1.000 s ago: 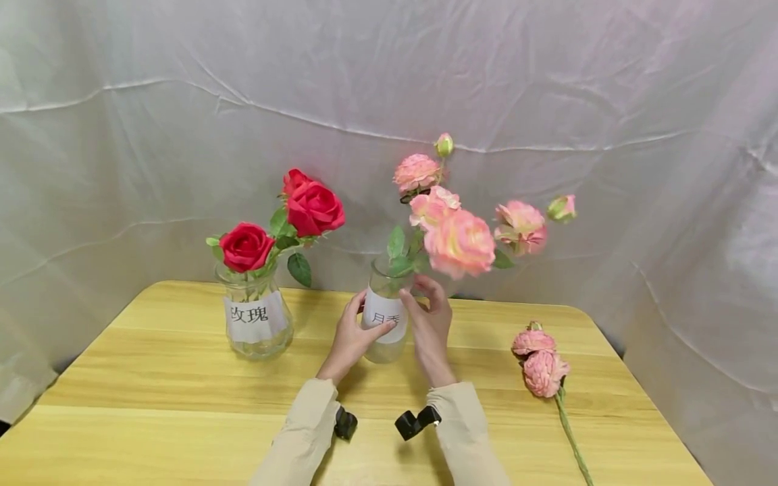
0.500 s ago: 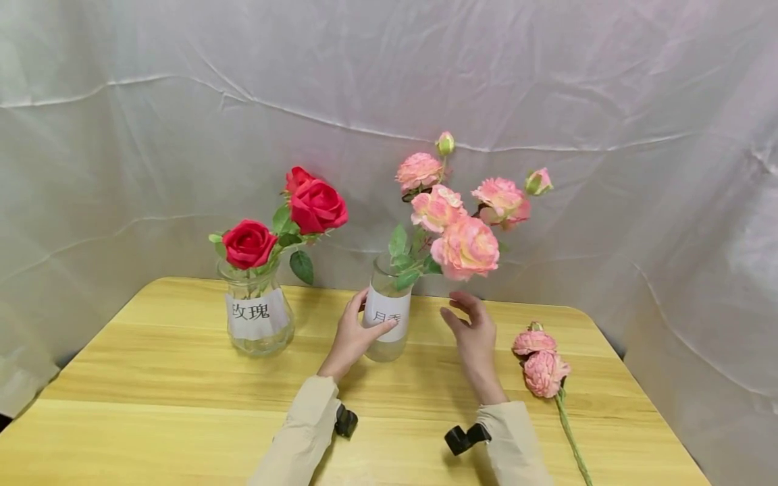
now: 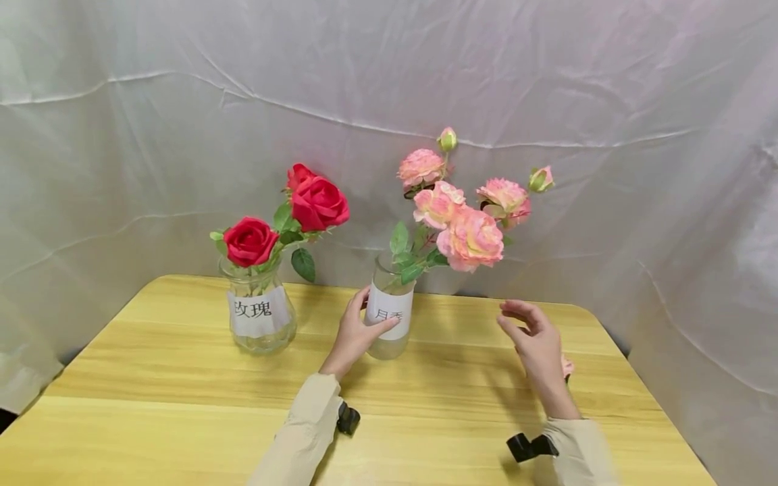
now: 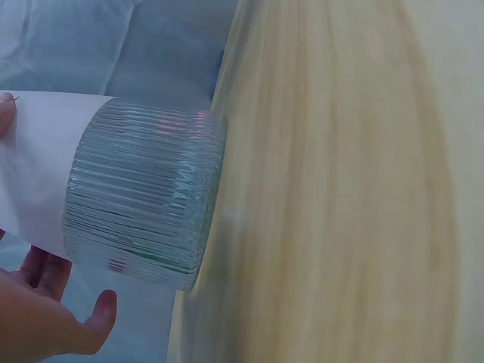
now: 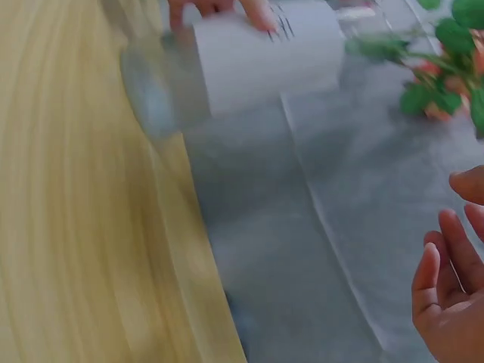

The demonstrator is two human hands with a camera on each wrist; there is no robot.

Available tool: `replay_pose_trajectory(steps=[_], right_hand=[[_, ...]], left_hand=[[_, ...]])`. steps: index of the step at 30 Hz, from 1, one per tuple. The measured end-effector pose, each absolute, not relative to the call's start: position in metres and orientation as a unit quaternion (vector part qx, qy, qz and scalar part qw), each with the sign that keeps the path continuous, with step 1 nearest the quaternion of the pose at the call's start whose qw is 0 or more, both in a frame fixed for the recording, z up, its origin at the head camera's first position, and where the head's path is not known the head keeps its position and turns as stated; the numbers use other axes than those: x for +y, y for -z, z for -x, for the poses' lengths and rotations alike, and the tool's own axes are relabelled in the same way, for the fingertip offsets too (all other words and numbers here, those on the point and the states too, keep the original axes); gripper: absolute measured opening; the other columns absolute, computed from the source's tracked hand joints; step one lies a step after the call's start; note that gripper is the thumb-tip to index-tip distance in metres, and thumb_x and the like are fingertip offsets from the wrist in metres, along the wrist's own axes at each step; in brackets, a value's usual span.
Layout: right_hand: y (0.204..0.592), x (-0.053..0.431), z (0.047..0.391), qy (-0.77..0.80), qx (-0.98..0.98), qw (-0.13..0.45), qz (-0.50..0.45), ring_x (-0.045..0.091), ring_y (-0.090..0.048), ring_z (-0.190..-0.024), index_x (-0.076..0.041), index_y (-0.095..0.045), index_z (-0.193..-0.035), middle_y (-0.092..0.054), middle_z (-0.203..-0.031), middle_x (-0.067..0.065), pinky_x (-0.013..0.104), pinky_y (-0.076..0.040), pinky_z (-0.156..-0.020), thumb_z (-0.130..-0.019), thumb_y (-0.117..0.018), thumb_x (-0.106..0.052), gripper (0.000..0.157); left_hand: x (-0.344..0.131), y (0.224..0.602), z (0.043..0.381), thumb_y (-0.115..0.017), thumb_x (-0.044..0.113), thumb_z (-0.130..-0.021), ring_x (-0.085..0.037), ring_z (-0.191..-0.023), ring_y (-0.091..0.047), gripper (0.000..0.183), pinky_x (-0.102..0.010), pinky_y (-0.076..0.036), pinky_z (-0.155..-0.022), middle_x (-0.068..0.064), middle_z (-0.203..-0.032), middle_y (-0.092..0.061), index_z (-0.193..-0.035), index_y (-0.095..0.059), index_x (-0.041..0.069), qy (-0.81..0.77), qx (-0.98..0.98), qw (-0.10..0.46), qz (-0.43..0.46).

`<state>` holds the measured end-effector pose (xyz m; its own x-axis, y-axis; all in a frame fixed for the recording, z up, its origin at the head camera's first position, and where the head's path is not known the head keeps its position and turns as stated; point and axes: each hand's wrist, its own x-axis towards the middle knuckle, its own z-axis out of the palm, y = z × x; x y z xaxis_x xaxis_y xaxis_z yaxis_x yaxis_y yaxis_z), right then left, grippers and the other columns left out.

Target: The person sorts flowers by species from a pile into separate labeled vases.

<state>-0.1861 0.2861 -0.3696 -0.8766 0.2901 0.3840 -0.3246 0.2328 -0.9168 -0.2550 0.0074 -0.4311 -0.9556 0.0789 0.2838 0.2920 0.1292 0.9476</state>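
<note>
A ribbed glass vase [image 3: 387, 349] with a white label of dark Chinese characters stands upright at mid-table. Pink artificial roses [image 3: 471, 239] with green leaves lean out of it to the right. My left hand [image 3: 354, 337] grips the vase from the left, thumb across the label; the left wrist view shows fingers round the label, above the ribbed base [image 4: 144, 189]. Off to the right, my right hand [image 3: 537, 347] is raised above the table, fingers loosely bent with nothing in them. It covers most of a pink flower stem, leaving only a bit of bloom [image 3: 568, 368] in sight.
Left of the vase, a second glass jar [image 3: 263, 342] with a labelled front holds red roses [image 3: 319, 202]. A wooden table [image 3: 200, 378] carries everything. Grey cloth [image 3: 365, 81] hangs close behind the table's back edge.
My right hand has left the pink roses' stems by the vase and moved right, over the lying pink flower. The right-hand pink blooms have shifted left. My left hand stays on the vase.
</note>
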Motion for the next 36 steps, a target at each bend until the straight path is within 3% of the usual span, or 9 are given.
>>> replay_pose_trajectory(steps=[9,17,24,26,30,33,36], right_hand=[[0.371,0.344,0.165,-0.614,-0.758,0.218,-0.029,0.000,-0.061,-0.092,-0.013,-0.066,-0.110,-0.068,-0.098,-0.011,0.011,-0.047,-0.078,-0.091,-0.066,-0.001,0.023],[0.380,0.387,0.150,-0.575,-0.801,0.168,-0.017,0.000,-0.063,-0.083,-0.027,-0.064,-0.108,-0.068,-0.097,-0.017,0.017,-0.050,-0.066,-0.097,-0.058,-0.006,0.025],[0.392,0.413,0.136,-0.521,-0.840,0.151,0.000,-0.001,-0.063,-0.081,-0.033,-0.063,-0.107,-0.067,-0.094,-0.020,0.019,-0.050,-0.064,-0.096,-0.059,-0.006,0.029],[0.398,0.418,0.131,-0.518,-0.845,0.133,0.003,0.000,-0.063,-0.081,-0.031,-0.062,-0.108,-0.067,-0.095,-0.019,0.020,-0.050,-0.064,-0.096,-0.060,-0.006,0.029],[0.410,0.427,0.121,-0.503,-0.859,0.090,0.034,-0.002,-0.063,-0.083,-0.007,-0.062,-0.118,-0.067,-0.095,-0.018,0.022,-0.052,-0.066,-0.096,-0.060,-0.008,0.022],[0.418,0.430,0.117,-0.484,-0.871,0.061,0.063,-0.003,-0.061,-0.084,0.013,-0.050,-0.126,-0.068,-0.097,-0.014,0.024,-0.053,-0.068,-0.096,-0.061,-0.013,0.041],[0.424,0.431,0.116,-0.486,-0.870,0.041,0.076,-0.001,-0.062,-0.085,0.018,-0.044,-0.128,-0.070,-0.100,-0.002,0.026,-0.054,-0.070,-0.095,-0.063,-0.011,0.048]], left_hand=[[0.008,0.430,0.255,-0.081,0.022,-0.079,-0.028,-0.121,-0.044,0.076,-0.053,-0.033,-0.103,-0.011,-0.132,-0.049,-0.144,-0.042,0.010,0.652,-0.744,0.080,0.124],[0.006,0.432,0.254,-0.081,0.021,-0.079,-0.028,-0.120,-0.044,0.076,-0.054,-0.032,-0.102,-0.010,-0.131,-0.050,-0.144,-0.042,0.011,0.657,-0.737,0.087,0.129],[0.005,0.432,0.255,-0.081,0.022,-0.079,-0.027,-0.120,-0.043,0.077,-0.054,-0.032,-0.102,-0.009,-0.131,-0.049,-0.144,-0.042,0.012,0.657,-0.738,0.087,0.128],[0.005,0.432,0.256,-0.081,0.023,-0.079,-0.027,-0.120,-0.043,0.077,-0.054,-0.031,-0.103,-0.008,-0.131,-0.049,-0.144,-0.042,0.012,0.659,-0.736,0.084,0.129],[0.007,0.434,0.256,-0.082,0.024,-0.078,-0.026,-0.121,-0.043,0.079,-0.056,-0.028,-0.105,-0.008,-0.132,-0.049,-0.145,-0.041,0.013,0.664,-0.733,0.076,0.129],[0.008,0.435,0.257,-0.082,0.024,-0.078,-0.027,-0.121,-0.043,0.079,-0.057,-0.027,-0.105,-0.009,-0.132,-0.049,-0.145,-0.041,0.012,0.664,-0.732,0.076,0.131],[0.007,0.435,0.256,-0.082,0.024,-0.078,-0.028,-0.121,-0.043,0.080,-0.058,-0.027,-0.105,-0.010,-0.132,-0.048,-0.145,-0.041,0.011,0.663,-0.733,0.080,0.131]])
